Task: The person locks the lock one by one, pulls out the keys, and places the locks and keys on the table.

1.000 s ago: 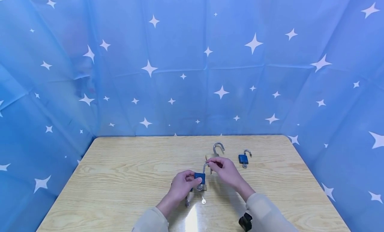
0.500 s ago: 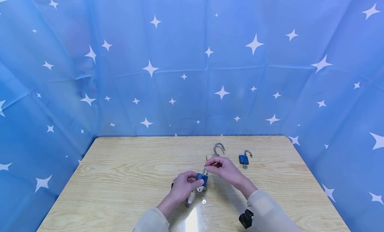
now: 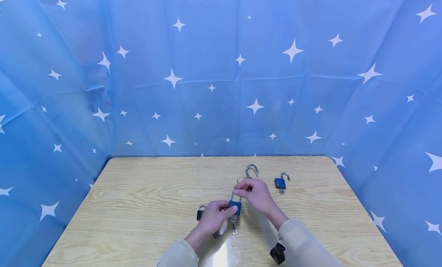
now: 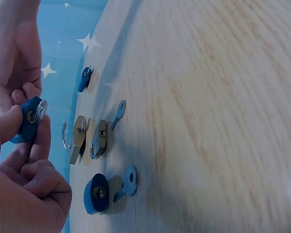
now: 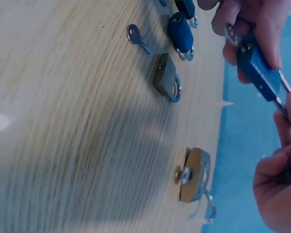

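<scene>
My left hand (image 3: 211, 220) holds a blue padlock (image 3: 235, 208) between thumb and fingers, over the table. A key (image 4: 41, 110) sits in its keyhole, on the side toward me. My right hand (image 3: 257, 196) pinches the top of its raised steel shackle (image 3: 233, 195). Both shackle legs line up over the body. Below the hands in the right wrist view lie a small brass padlock (image 5: 165, 74), another blue padlock (image 5: 180, 33) and a loose key (image 5: 137, 38).
Behind my right hand lies a larger brass padlock (image 5: 196, 174), its shackle open and a key in it. An open blue padlock (image 3: 280, 183) with a key lies at the right. A black padlock (image 3: 200, 215) is left of my left hand. Another loose key (image 4: 129, 181) lies nearby.
The shackle's free leg, earlier out to the right of the padlock's body, has turned in over it. The padlock has shifted slightly right, uncovering more of the black padlock.
</scene>
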The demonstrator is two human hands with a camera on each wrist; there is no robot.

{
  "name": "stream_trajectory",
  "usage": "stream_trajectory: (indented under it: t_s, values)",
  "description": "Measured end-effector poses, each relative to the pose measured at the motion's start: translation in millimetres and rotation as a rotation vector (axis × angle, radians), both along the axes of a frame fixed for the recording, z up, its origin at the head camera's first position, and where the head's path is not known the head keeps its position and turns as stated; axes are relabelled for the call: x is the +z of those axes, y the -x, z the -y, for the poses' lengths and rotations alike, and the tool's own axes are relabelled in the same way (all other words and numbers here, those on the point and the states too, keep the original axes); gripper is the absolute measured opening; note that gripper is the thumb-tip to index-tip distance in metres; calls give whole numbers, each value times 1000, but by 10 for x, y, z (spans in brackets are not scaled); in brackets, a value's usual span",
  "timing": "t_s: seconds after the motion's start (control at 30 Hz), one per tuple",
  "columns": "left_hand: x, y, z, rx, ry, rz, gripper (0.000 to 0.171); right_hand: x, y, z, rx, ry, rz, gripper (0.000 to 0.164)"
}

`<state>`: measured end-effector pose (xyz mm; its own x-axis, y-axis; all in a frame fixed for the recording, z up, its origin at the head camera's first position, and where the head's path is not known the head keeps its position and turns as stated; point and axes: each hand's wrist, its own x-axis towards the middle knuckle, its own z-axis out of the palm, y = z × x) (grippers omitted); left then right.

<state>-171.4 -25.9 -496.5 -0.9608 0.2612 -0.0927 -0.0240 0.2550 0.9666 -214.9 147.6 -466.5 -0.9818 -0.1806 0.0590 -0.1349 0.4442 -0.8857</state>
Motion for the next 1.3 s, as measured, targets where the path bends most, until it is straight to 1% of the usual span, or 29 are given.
stream_trajectory:
  t_s: [0.1, 0.27, 0.5, 0.6, 0.7, 0.8, 0.9, 1.03, 1.2, 1.3]
  values:
    - [-20, -8, -8, 22, -21, 15, 24, 11, -16, 49, -25, -43, -33, 4]
    - [-30, -26, -28, 55, -42, 16, 23, 12, -50, 119, -57, -135, -113, 14]
    - [-45, -49, -68, 113, -50, 13, 23, 32, -96, 194, -84, -212, -163, 16]
    - [-52, -57, -81, 141, -43, 10, 22, 20, -118, 217, -90, -243, -184, 17]
    - [-58, -61, -88, 165, -63, 21, 21, -4, -143, 236, -80, -283, -219, 18]
    - [-64, -62, -97, 177, -91, 35, 21, -22, -166, 245, -82, -318, -261, 18]
    - [-59, -63, -109, 180, -93, 39, 22, -28, -178, 245, -86, -339, -285, 18]
    - [-52, -53, -107, 170, -80, 42, 22, -34, -179, 224, -80, -309, -248, 16]
    - [-40, -31, -81, 131, -53, 23, 23, -33, -184, 191, -78, -223, -171, 11]
    - [-31, -30, -69, 112, -50, 24, 22, -55, -174, 174, -84, -199, -144, 8]
